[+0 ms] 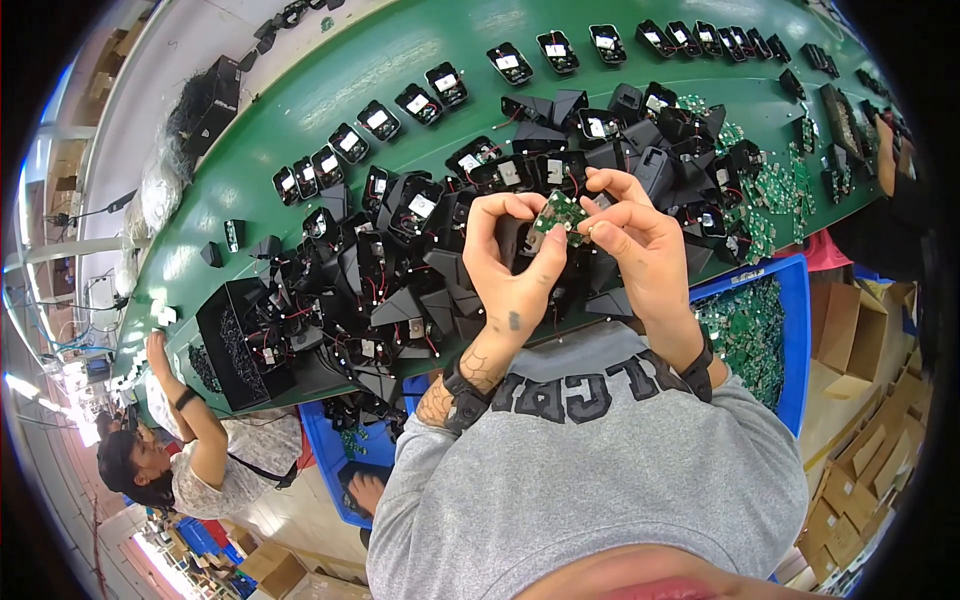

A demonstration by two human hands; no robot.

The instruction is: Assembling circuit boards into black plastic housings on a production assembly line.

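Observation:
A small green circuit board (560, 212) is held up in front of me, above the green worktable. My left hand (515, 265) pinches it between thumb and fingers from the left. At its right edge, my right hand (645, 245) has thumb and fingertips closed on it, and whether a smaller part sits between them is hidden. Beneath both hands spreads a heap of black plastic housings (400, 290), many with red wires and white labels. Loose green circuit boards (775, 190) lie piled to the right of the heap.
Open black housings (378, 120) stand in a curved row along the far side of the green table (480, 115). A blue bin (797, 340) of boards is at my right. A black box (228, 335) holds small dark parts. Co-workers stand at left (225, 465) and right (880, 240).

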